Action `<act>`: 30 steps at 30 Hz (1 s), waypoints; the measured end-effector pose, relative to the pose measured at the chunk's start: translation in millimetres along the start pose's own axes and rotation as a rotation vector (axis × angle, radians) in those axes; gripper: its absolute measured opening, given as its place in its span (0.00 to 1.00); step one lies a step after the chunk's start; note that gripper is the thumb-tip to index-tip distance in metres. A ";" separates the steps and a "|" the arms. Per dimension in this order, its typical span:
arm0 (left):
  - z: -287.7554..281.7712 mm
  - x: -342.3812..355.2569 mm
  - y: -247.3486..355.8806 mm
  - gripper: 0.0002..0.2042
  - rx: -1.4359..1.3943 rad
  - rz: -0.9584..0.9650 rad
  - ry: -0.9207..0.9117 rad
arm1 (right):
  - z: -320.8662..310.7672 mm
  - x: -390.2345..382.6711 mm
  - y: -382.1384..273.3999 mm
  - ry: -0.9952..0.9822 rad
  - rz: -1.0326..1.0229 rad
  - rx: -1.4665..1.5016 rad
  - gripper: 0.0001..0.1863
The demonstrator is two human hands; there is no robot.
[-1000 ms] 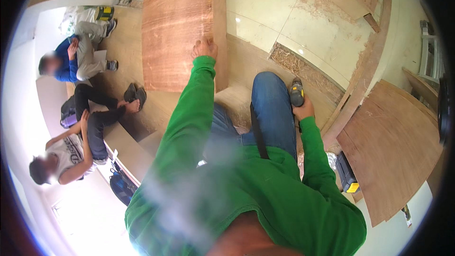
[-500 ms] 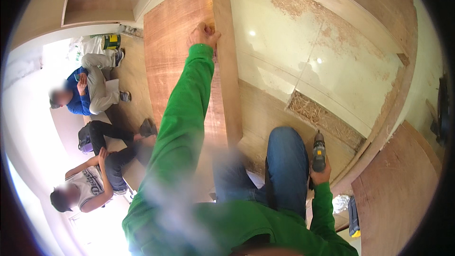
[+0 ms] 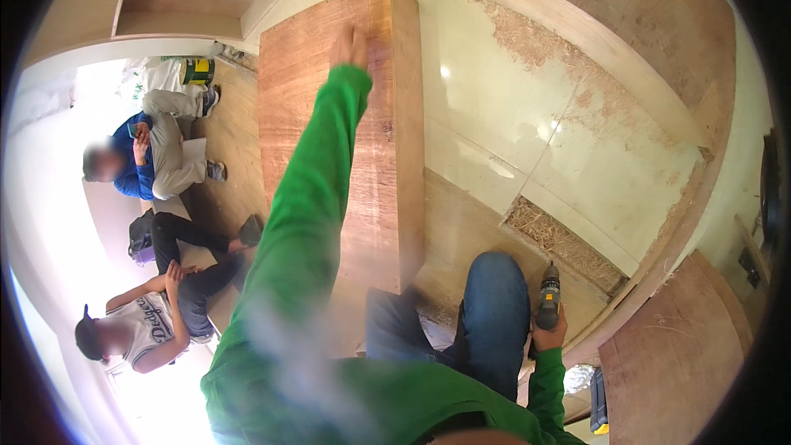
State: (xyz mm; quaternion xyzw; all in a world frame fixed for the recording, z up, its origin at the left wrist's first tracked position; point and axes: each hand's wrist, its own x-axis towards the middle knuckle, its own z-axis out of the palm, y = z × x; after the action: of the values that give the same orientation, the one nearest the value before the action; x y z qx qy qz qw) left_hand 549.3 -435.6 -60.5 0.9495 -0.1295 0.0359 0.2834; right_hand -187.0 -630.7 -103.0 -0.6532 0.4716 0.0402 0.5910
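Note:
A reddish-brown wooden box (image 3: 325,74) with a pale side panel stands in front of me. My left hand (image 3: 350,48) is on its top face near the far right corner, fingers pressed together and curled; whether something small is in them is hidden. Low on the right, my right hand (image 3: 550,334) is wrapped round the grip of a cordless drill (image 3: 548,301). The drill points away from me, beside my bent right knee, apart from the box.
Two people (image 3: 132,161) (image 3: 152,321) sit at the left. A wooden cabinet frame (image 3: 177,29) stands far left. A pale tiled floor (image 3: 478,107) with dust and a strip of shavings (image 3: 560,235) lies right. A plywood sheet (image 3: 676,354) and a black-yellow case (image 3: 599,404) are near right.
My left hand has shifted from the box's right edge a little inward and away over its top. The right hand still holds the drill, now slightly lower in view.

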 end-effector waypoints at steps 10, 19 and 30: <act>-100.1 -443.1 -6.0 0.09 -0.331 -0.433 -0.276 | 10.8 -0.3 -38.6 -0.103 -0.122 -0.131 0.28; -65.9 -508.4 23.4 0.12 0.196 -0.106 0.056 | 17.1 -47.0 -100.7 -0.140 -0.441 -0.333 0.25; -42.3 -550.5 23.0 0.12 0.072 -0.050 0.208 | -10.4 -102.9 -79.2 -0.252 -0.451 -0.434 0.31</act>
State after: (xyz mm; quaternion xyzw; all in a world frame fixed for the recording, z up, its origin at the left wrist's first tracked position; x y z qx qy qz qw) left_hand 12.8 -306.9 -90.9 0.9531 -0.0742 0.1318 0.2621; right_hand -196.5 -592.0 21.0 -0.8415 0.2188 0.0883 0.4860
